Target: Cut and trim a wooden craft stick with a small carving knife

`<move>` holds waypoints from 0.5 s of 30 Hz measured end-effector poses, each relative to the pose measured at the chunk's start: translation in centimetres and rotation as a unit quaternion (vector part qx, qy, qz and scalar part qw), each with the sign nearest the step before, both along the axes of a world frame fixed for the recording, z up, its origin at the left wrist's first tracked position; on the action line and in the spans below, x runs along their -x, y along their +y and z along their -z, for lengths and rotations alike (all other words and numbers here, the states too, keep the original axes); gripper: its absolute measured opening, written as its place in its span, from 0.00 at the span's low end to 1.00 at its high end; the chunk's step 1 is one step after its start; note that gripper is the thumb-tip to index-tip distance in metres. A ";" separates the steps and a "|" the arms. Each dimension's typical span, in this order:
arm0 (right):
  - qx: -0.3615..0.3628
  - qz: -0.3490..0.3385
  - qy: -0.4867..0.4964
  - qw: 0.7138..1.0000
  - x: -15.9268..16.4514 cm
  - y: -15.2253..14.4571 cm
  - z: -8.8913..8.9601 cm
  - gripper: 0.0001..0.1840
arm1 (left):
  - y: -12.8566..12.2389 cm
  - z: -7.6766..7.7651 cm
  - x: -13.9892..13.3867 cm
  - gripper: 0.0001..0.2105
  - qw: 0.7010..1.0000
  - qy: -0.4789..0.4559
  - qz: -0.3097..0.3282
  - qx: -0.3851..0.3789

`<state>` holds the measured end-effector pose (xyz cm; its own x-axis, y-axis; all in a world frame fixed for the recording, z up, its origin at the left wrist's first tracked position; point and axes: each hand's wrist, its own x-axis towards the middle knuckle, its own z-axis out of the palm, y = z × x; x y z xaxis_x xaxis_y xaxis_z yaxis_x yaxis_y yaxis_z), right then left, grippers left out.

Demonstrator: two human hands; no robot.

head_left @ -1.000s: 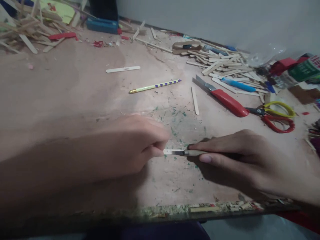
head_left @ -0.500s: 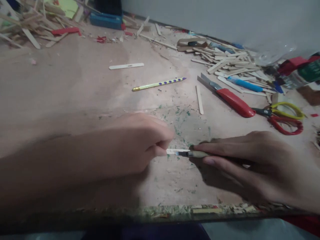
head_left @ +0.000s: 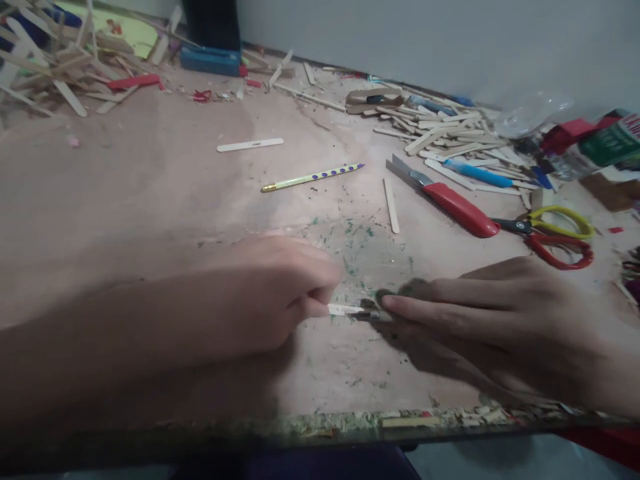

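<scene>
My left hand [head_left: 295, 290] is closed around a pale craft stick [head_left: 343, 309], whose end pokes out to the right from the fingers. My right hand [head_left: 500, 320] grips a slim tool with a dark, pointed metal tip [head_left: 367, 315]. The tip lies against or just in front of the stick's free end; exact contact cannot be told. The fingers hide most of the tool's handle. Beyond the hands lie a loose craft stick [head_left: 391, 207], a spotted pencil [head_left: 315, 178] and a red-handled cutter [head_left: 457, 208].
Red-and-yellow scissors [head_left: 560, 250] lie at the right by the cutter. A pile of craft sticks [head_left: 450, 130] and a blue pen [head_left: 477, 173] lie farther back. Another heap of sticks [head_left: 55, 63] and a blue box [head_left: 210, 60] stand at the back left. Shavings line the table's front edge [head_left: 350, 423].
My right hand has turned over the tool, so its pale handle is now mostly covered. The tip sits slightly lower along the stick. The whole view has shifted slightly.
</scene>
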<state>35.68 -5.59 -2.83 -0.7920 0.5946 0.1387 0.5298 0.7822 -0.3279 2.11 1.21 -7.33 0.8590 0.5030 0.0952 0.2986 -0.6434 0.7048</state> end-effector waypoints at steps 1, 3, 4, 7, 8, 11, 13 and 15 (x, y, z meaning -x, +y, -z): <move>0.007 -0.003 0.009 1.000 0.1 -0.2 0.1 0.18 | 0.0 0.0 0.0 0.14 1.000 0.000 0.000 0.001; 0.025 0.014 0.017 0.999 0.4 -0.6 0.2 0.19 | -0.1 -0.1 0.1 0.14 1.000 0.000 -0.004 0.002; 0.031 0.028 0.020 0.999 0.5 -0.7 0.3 0.19 | -0.2 -0.1 0.2 0.14 1.000 0.000 -0.007 0.004; 0.046 0.058 0.026 0.997 0.4 -1.0 0.6 0.18 | -0.3 -0.2 0.2 0.15 1.000 -0.002 -0.011 0.009; 0.053 0.064 0.036 0.996 0.3 -1.1 0.7 0.19 | -0.3 -0.2 0.1 0.15 1.000 -0.002 -0.010 0.011; 0.066 0.078 0.039 0.994 -0.5 -1.7 1.3 0.20 | -0.3 -0.3 -0.1 0.14 1.000 -0.001 -0.012 0.018; 0.053 0.085 0.014 0.995 -1.1 -2.3 1.8 0.21 | -0.3 -0.4 -0.1 0.14 1.000 0.001 -0.014 0.022; 0.037 0.089 -0.015 0.995 -1.7 -3.0 2.2 0.26 | -0.3 -0.5 -0.1 0.15 1.000 0.004 -0.016 0.024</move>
